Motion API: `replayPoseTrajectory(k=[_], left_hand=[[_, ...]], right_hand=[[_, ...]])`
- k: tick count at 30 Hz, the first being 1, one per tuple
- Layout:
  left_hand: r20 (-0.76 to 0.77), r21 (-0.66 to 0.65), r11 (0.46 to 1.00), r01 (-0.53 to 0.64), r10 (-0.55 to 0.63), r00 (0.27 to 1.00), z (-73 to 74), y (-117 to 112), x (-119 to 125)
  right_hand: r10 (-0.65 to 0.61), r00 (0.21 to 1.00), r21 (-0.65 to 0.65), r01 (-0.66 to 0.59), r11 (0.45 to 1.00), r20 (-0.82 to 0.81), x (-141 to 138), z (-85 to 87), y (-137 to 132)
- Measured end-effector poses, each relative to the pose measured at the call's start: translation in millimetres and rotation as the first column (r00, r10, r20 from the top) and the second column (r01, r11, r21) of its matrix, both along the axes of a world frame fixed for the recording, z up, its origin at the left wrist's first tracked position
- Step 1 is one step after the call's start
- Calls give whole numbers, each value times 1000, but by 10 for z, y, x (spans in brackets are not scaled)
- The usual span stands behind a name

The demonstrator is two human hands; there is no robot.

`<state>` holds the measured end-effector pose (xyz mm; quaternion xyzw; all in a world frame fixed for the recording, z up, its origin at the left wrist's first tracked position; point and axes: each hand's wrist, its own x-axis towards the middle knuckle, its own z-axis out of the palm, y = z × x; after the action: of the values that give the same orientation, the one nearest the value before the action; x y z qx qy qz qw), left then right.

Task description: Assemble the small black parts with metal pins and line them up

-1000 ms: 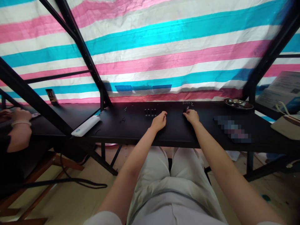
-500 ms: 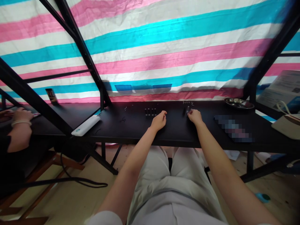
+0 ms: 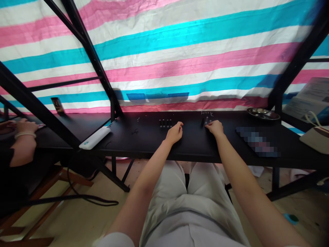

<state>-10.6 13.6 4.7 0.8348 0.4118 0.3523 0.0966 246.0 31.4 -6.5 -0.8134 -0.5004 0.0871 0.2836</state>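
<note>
Right hand point(image 3: 215, 127) is resting on a black table point(image 3: 144, 140), fingertips curling onto small dark pieces point(image 3: 206, 120) at its eleven o'clock; whether they are gripping one cannot be told. Left hand point(image 3: 174, 133) is lying loosely curled, apparently empty. Lifting a piece would likely need a fine pinch.
</note>
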Motion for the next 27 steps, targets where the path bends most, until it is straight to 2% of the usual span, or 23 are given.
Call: replayPoseTrajectory(k=[13,19,27], left_hand=[[-2,-16,1000,2,-3,1000,28,-19,-6],[-2,-24,1000,-1,1,1000,27,-17,-4],[2,-18,1000,5,-5,1000,19,-8,-6]], right_hand=[[5,985,115,15,993,-171,138,25,-59],[115,988,105,-105,989,-103,157,7,-28],[132,991,151,-126,980,-26,124,-89,34]])
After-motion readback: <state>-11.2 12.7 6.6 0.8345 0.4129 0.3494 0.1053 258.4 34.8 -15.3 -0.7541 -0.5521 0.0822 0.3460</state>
